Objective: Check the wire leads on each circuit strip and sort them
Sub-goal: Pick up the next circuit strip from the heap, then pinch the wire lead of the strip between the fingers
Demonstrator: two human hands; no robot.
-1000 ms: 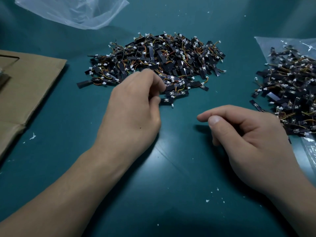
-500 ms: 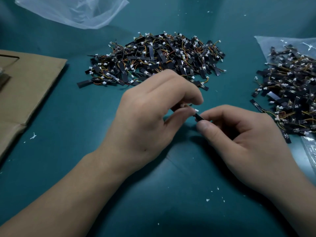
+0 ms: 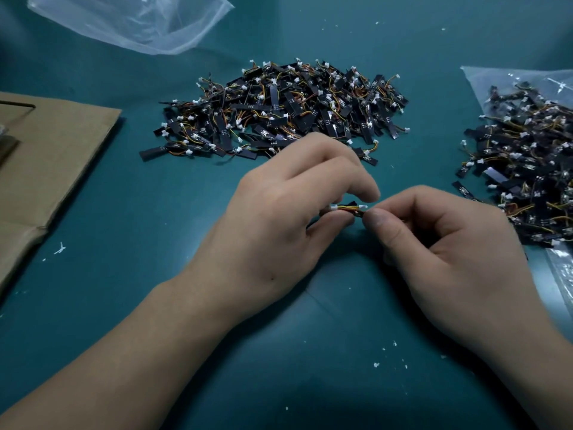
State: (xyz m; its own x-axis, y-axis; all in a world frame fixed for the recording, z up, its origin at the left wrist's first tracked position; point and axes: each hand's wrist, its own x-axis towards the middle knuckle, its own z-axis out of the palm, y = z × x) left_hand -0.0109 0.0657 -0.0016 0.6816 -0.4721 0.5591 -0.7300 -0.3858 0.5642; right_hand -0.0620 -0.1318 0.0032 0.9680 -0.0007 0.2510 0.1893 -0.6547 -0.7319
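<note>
Circuit strip [image 3: 348, 208], pinched between left hand [image 3: 273, 218] and right hand [image 3: 449, 243] grips, over teal mat [image 3: 148, 218], white flecks [image 3: 376, 364]

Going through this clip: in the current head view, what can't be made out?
1. Circuit strip: head view; its black body is mostly covered by the left hand and right hand pinching it. Only the wires and white connectors show.
2. Whether its wire leads are sound: too small to judge.
3. Right pile: cut off by the right edge.
4. Cardboard: cut off by the left edge.
</note>
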